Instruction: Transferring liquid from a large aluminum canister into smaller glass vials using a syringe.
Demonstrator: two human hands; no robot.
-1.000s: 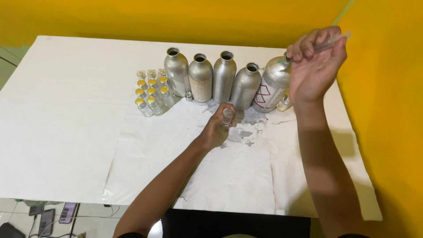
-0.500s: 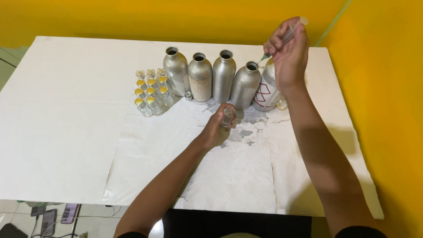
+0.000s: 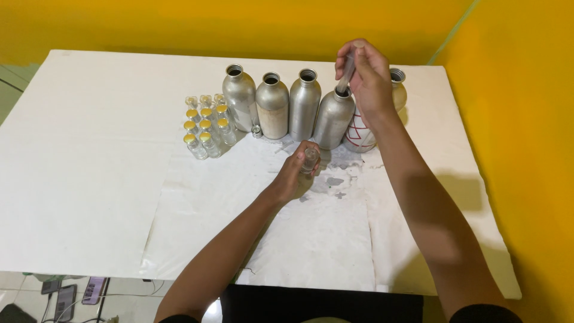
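My left hand (image 3: 294,173) grips a small clear glass vial (image 3: 310,158) upright on the white paper sheet, in front of a row of silver metal bottles. My right hand (image 3: 366,78) holds a thin clear syringe or dropper (image 3: 346,73) nearly upright, its tip at the open mouth of the fourth silver bottle (image 3: 332,119). Behind my right wrist stands a bottle with a red and white pattern (image 3: 360,133). Three more open silver bottles (image 3: 272,106) stand to the left in the row.
A cluster of several small vials with yellow caps (image 3: 205,125) sits left of the bottles. Grey wet stains (image 3: 335,179) mark the paper near my left hand. The white table (image 3: 78,149) ends close to a yellow wall on the right. A loose vial (image 3: 256,131) lies by the bottles.
My right hand has moved left and down with the dropper, from above the patterned bottle to the mouth of the fourth silver bottle. My left hand has stayed on the vial.
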